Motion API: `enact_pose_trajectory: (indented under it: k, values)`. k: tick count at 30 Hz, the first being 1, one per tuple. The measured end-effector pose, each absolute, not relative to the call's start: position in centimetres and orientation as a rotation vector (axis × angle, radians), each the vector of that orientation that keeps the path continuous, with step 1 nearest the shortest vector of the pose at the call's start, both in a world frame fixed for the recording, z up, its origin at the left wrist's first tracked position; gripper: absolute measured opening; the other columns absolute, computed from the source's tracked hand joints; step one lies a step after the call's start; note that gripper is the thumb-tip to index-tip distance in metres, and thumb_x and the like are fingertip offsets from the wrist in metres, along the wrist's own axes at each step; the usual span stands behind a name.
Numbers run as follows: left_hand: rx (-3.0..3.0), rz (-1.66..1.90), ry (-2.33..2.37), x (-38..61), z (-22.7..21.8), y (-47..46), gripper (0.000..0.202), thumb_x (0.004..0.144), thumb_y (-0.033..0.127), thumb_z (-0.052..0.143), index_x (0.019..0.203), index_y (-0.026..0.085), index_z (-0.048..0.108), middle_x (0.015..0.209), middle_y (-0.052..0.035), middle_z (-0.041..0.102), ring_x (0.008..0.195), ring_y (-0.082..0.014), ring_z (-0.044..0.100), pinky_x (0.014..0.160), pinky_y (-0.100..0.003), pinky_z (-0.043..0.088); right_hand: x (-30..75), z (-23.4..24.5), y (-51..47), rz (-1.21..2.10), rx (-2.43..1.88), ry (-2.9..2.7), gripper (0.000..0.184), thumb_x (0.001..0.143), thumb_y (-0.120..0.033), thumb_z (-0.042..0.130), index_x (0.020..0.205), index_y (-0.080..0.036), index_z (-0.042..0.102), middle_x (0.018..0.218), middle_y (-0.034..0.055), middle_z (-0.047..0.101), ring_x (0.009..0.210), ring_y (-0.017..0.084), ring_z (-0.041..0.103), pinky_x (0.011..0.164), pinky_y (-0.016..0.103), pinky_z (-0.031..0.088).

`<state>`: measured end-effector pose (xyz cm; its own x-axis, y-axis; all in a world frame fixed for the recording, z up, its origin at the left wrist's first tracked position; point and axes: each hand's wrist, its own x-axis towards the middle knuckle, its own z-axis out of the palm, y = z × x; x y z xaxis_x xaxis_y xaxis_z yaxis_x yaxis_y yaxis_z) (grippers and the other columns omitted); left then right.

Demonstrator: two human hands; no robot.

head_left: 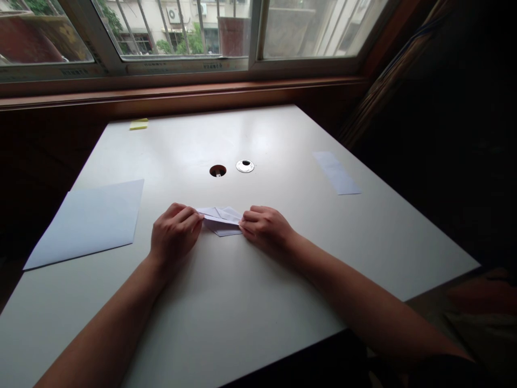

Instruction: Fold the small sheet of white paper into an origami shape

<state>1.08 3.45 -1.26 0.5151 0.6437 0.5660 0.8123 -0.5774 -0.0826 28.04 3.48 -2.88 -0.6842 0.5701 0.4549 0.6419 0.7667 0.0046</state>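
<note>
Between my two hands is a piece of folded white paper (221, 216), with several overlapping layers and creases, low over the white table (226, 302). My left hand (176, 229) pinches its left end, fingers curled and closed. At the other end my right hand (264, 226) grips the paper's edge between thumb and fingers. A flap along the near side is raised, and a pointed part of the sheet shows beneath it. My fingertips partly hide both ends of the paper.
Flat white sheets (92, 223) lie at the table's left edge. On the right is a narrow paper strip (336, 172). Beyond my hands are a round cable hole (218, 171) and its loose cover (245, 166). Yellow sticky notes (139, 124) sit at the far left, below the window (173, 32).
</note>
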Motion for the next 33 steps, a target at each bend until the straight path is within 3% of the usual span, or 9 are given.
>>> enact_pose_trajectory:
  k: [9, 15, 20, 25, 29, 33]
  values:
    - [-2.291, -0.915, -1.409, 0.6, -1.8, 4.0, 0.009, 0.088, 0.015, 0.061, 0.086, 0.020, 0.069, 0.088, -0.0030, 0.072, 0.087, -0.0224, 0.060, 0.071, -0.033, 0.049, 28.6, -2.7, 3.4, -0.245, -0.949, -2.529, 0.030, 0.096, -0.018, 0.049, 0.070, -0.018, 0.064, 0.078, 0.0031, 0.064, 0.073, 0.015, 0.049, 0.062, 0.032, 0.031]
    - [-2.534, -0.995, -1.244, 1.1, -1.8, 3.9, 0.026, 0.089, 0.013, 0.059, 0.111, 0.023, 0.068, 0.107, -0.0041, 0.072, 0.101, -0.0230, 0.061, 0.089, -0.039, 0.053, 28.5, -2.3, 3.5, -0.254, -0.904, -2.565, 0.029, 0.098, -0.020, 0.049, 0.076, -0.018, 0.068, 0.080, 0.0050, 0.066, 0.076, 0.016, 0.052, 0.063, 0.032, 0.034]
    - [-2.797, -0.767, -1.052, 1.9, -2.5, 3.8, 0.036, 0.094, 0.022, 0.055, 0.129, 0.024, 0.061, 0.130, -0.0052, 0.065, 0.120, -0.0255, 0.057, 0.101, -0.045, 0.050, 28.5, -2.5, 3.7, -0.291, -0.853, -2.564, 0.022, 0.098, -0.022, 0.050, 0.088, -0.019, 0.070, 0.086, 0.0053, 0.067, 0.080, 0.017, 0.052, 0.065, 0.032, 0.036]
    - [-2.736, -0.687, -1.179, 1.9, -2.5, 3.7, 0.031, 0.095, 0.033, 0.055, 0.122, 0.023, 0.067, 0.125, -0.0047, 0.069, 0.114, -0.0278, 0.060, 0.097, -0.047, 0.051, 28.7, -2.6, 3.7, -0.271, -0.838, -2.565, 0.021, 0.099, -0.025, 0.051, 0.093, -0.020, 0.071, 0.090, 0.0055, 0.068, 0.082, 0.017, 0.053, 0.066, 0.032, 0.038]
    - [-2.651, -0.765, -1.355, 1.5, -2.3, 3.8, 0.026, 0.097, 0.031, 0.051, 0.106, 0.022, 0.074, 0.111, -0.0042, 0.073, 0.101, -0.0241, 0.063, 0.089, -0.041, 0.054, 28.8, -2.6, 3.6, -0.247, -0.825, -2.564, 0.021, 0.098, -0.025, 0.051, 0.093, -0.019, 0.071, 0.091, 0.0060, 0.069, 0.082, 0.017, 0.054, 0.066, 0.031, 0.039]
    - [-2.600, -0.788, -1.388, 1.3, -2.5, 4.0, 0.023, 0.095, 0.029, 0.055, 0.105, 0.022, 0.074, 0.106, -0.0054, 0.073, 0.097, -0.0236, 0.061, 0.087, -0.039, 0.054, 28.9, -2.6, 3.6, -0.215, -0.828, -2.561, 0.021, 0.098, -0.025, 0.051, 0.094, -0.020, 0.071, 0.093, 0.0059, 0.069, 0.083, 0.018, 0.055, 0.067, 0.031, 0.040]
